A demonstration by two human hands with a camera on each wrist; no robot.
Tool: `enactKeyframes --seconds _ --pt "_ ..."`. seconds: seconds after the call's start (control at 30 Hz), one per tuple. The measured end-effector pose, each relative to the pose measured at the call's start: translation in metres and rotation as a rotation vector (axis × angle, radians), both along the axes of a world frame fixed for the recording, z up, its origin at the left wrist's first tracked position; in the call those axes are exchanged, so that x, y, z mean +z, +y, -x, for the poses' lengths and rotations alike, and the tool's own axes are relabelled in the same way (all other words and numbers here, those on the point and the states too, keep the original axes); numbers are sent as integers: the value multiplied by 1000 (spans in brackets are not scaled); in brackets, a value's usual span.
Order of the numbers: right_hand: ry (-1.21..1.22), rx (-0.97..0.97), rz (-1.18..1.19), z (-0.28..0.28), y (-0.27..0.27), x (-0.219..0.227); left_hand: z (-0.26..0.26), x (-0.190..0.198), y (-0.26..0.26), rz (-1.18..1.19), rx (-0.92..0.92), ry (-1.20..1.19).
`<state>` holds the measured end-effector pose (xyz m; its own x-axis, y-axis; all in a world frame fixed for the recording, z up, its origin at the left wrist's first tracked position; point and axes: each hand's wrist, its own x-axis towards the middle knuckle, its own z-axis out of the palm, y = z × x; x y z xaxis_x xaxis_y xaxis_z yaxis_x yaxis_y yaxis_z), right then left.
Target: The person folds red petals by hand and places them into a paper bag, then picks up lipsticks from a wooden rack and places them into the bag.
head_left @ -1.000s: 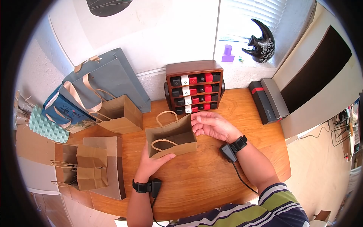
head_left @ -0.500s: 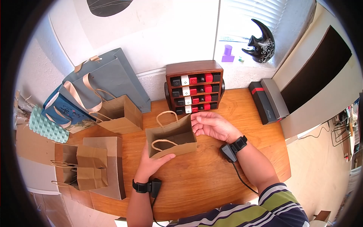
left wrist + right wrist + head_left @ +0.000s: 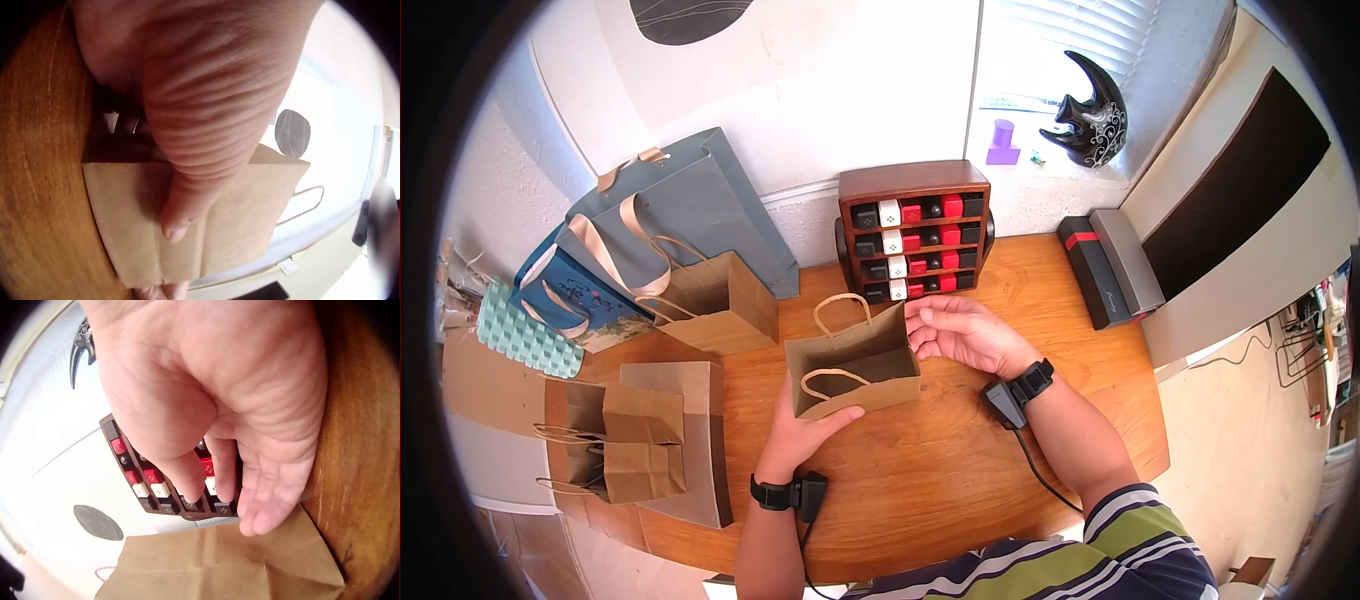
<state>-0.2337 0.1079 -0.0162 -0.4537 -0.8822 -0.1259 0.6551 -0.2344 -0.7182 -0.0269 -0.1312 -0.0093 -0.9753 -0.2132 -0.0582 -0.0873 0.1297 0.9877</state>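
A small brown paper bag [image 3: 855,365] with two twisted paper handles stands on the wooden table, its top open toward me. My left hand [image 3: 798,432] grips its left end. In the left wrist view the thumb [image 3: 178,219] lies along the bag's near panel, while the other fingers are mostly hidden round the end. At the opposite end is my right hand [image 3: 970,335], palm up, with relaxed fingers right at the bag's side. The right wrist view shows the fingertips [image 3: 256,525] close by the kraft paper [image 3: 231,569], not wrapped round it.
Behind the bag, a wooden rack [image 3: 915,175] holds rows of black, white and red cubes. A larger kraft bag [image 3: 745,315], grey gift bag [image 3: 720,200] and blue bag [image 3: 585,290] stand left. Folded bags [image 3: 640,445] lie on a cardboard box [image 3: 705,430]. Slim boxes [image 3: 1090,270] sit right.
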Motion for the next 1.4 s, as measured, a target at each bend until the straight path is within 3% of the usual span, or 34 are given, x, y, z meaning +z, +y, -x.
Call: enactKeyframes --seconds 0.53,0.63,0.77,0.87,0.9,0.93,1.0,1.1,1.2,1.4 --pt "-4 -16 -23 -1 -1 2 0 0 0 0 4 2" --pt "98 -66 -131 -9 -2 13 -1 -1 -1 -9 -6 35" --pt "516 -151 -233 -22 -1 62 1 -7 -4 -18 -18 81" --pt "756 -496 -290 -17 -2 77 1 -5 -4 -10 -14 94" --pt "907 -644 -396 -17 -5 83 1 -5 -5 -5 -17 99" --pt "1211 -767 -492 -17 -8 96 2 -5 -6 0 -21 104" --pt "1701 -962 -475 -14 -17 110 2 -5 -6 -6 -26 110" --pt "2011 -1018 -440 -6 -35 118 3 -5 -5 -39 -22 125" --pt "2103 -958 -607 -4 -49 118 3 -3 -5 -64 -17 154" --pt "2174 -1032 -681 -7 -69 117 0 -2 -5 -132 -20 195"
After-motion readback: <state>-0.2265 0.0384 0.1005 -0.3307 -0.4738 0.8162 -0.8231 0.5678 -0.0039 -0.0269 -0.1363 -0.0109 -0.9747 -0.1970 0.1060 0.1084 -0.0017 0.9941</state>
